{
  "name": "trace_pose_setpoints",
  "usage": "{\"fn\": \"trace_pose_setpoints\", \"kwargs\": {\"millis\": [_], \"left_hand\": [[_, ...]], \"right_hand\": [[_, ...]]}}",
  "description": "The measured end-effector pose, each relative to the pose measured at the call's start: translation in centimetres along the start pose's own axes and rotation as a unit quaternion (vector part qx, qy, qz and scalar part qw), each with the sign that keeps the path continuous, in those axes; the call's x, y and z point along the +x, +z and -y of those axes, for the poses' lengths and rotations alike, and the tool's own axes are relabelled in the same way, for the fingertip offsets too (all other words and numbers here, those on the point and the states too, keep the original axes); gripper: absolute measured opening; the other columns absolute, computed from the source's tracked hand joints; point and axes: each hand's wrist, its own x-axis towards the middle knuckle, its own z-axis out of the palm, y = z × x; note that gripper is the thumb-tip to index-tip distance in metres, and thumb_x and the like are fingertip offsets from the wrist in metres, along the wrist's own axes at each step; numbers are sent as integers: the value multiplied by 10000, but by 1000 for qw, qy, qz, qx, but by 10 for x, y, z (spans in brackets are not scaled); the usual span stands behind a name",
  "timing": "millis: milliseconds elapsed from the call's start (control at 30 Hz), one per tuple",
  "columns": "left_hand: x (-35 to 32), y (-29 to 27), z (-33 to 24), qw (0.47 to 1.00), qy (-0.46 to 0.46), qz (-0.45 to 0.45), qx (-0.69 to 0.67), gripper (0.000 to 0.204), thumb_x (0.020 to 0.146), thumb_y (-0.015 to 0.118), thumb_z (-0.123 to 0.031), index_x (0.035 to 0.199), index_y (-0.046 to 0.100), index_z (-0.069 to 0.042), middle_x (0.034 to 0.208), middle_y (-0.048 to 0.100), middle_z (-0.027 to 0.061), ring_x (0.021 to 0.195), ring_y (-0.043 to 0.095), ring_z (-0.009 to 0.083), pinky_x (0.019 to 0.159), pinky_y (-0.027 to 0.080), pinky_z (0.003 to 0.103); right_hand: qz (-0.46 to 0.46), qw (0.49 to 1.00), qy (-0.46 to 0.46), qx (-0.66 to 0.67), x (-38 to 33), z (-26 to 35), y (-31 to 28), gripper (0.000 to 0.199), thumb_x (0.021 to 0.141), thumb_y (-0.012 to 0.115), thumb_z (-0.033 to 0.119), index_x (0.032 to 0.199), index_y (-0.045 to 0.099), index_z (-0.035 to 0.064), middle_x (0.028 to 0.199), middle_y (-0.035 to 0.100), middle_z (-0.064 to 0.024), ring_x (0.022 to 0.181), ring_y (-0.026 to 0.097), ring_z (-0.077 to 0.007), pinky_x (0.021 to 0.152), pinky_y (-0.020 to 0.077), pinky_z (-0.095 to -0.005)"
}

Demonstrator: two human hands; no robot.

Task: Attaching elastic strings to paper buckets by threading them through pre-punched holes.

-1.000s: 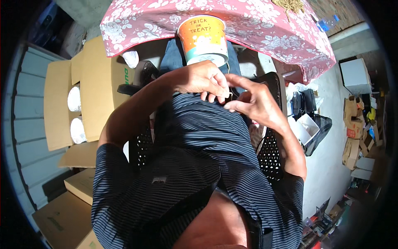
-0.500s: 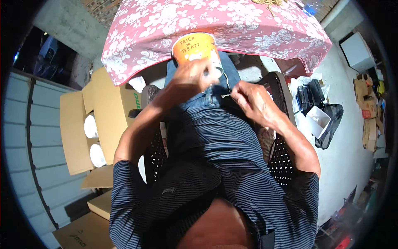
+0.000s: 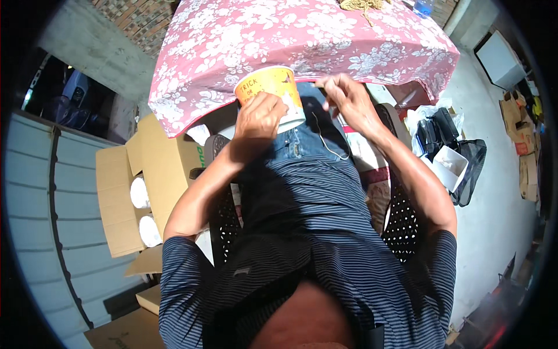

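Observation:
A paper bucket (image 3: 274,81), orange-yellow with dark lettering and a white base, is tilted above my lap at the table's front edge. My left hand (image 3: 260,116) is closed on its lower side, knuckles up. Just right of the bucket is my right hand (image 3: 350,103), its index finger stretched toward the bucket and its thumb apart, with nothing visible between them. A thin pale string (image 3: 326,139) runs down over my jeans from near the bucket's base, its lower end curling by my shirt hem. Whether the string is fixed to the bucket cannot be seen.
A table with a pink floral cloth (image 3: 244,41) stands ahead, a golden cord bundle (image 3: 363,4) and a clear bottle (image 3: 423,8) on it. At left an open cardboard box (image 3: 160,157) holds white round items. On the right floor are black bags (image 3: 439,131) and a white bin (image 3: 450,166).
The bucket has turned and come slightly nearer. My left hand has moved onto its lower side. My right hand has gone up and forward, letting go of the string, which now lies on my lap.

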Motion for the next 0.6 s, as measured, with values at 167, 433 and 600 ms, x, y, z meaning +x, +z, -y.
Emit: {"fn": "trace_pose_setpoints", "kwargs": {"millis": [167,433,600], "left_hand": [[-7,-7,-5,1000,17,-10,0,90,796,685,-56,880,658,-41,876,654,105,867,663,274,787,540,394],[-14,-17,-4,993,-65,-87,51,223,754,788,-76,936,675,-19,927,663,141,926,664,328,812,537,430],[9,-30,7,989,-130,-63,42,369,848,767,-201,1142,632,-24,1009,677,166,1017,656,366,928,501,440]], "right_hand": [[51,997,3,50,74,-16,5,388,1093,495,381,1161,583,9,1369,639,-130,827,718,-134,613,568,-282],[82,987,59,122,86,-37,35,255,1099,492,288,1069,571,48,878,638,-63,805,654,-137,727,594,-306],[112,976,11,185,56,-15,48,233,1101,492,236,1053,567,20,919,622,-76,819,665,-157,706,618,-305]]}}
